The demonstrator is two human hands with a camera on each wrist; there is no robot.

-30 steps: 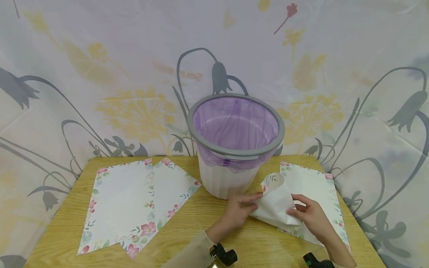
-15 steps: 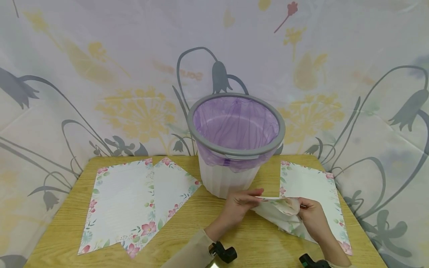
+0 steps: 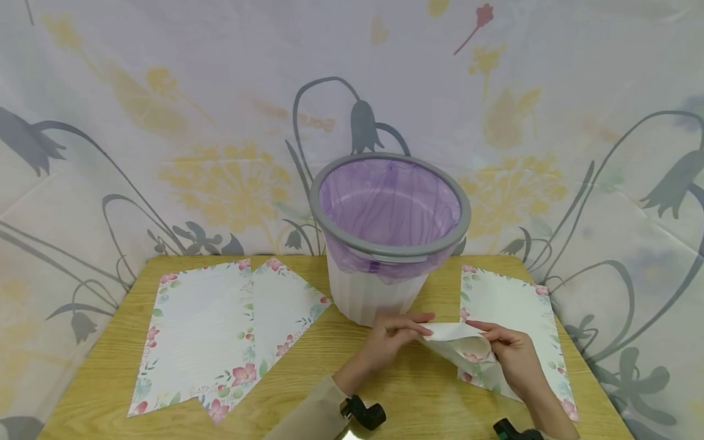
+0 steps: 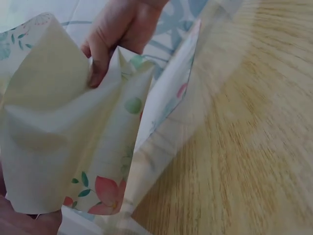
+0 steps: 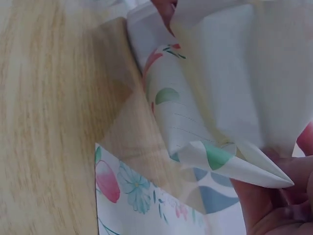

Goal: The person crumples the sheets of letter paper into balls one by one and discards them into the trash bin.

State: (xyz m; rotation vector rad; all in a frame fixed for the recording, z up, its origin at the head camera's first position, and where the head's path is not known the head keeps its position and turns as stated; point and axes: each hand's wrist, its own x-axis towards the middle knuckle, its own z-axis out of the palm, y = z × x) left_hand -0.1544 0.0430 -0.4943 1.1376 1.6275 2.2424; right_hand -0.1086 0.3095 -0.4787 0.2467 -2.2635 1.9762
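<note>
Between my two hands is a folded, curling sheet of floral-bordered paper (image 3: 456, 348), its plain side and printed border both showing. My left hand (image 3: 387, 342) pinches its left edge just in front of the bin, thumb below the fingers. At the other end my right hand (image 3: 514, 357) pinches the upper right part. In the left wrist view the paper (image 4: 44, 122) bends into loose folds, with the right hand (image 4: 120, 34) gripping its far side. In the right wrist view a pointed corner of the paper (image 5: 244, 169) lies by the right fingers (image 5: 254, 200).
A white bin with a grey rim (image 3: 467, 214) and purple liner (image 3: 385, 208) stands at the back middle of the wooden table (image 3: 286, 391). Two overlapping floral sheets (image 3: 198, 336) lie at left. Another floral sheet (image 3: 511, 299) lies at right, partly under the right hand. Patterned cloth hangs behind.
The paper's upper part, raised a second ago, has come down and folded over toward me. My right hand has shifted up along it; the left hand has barely moved.
</note>
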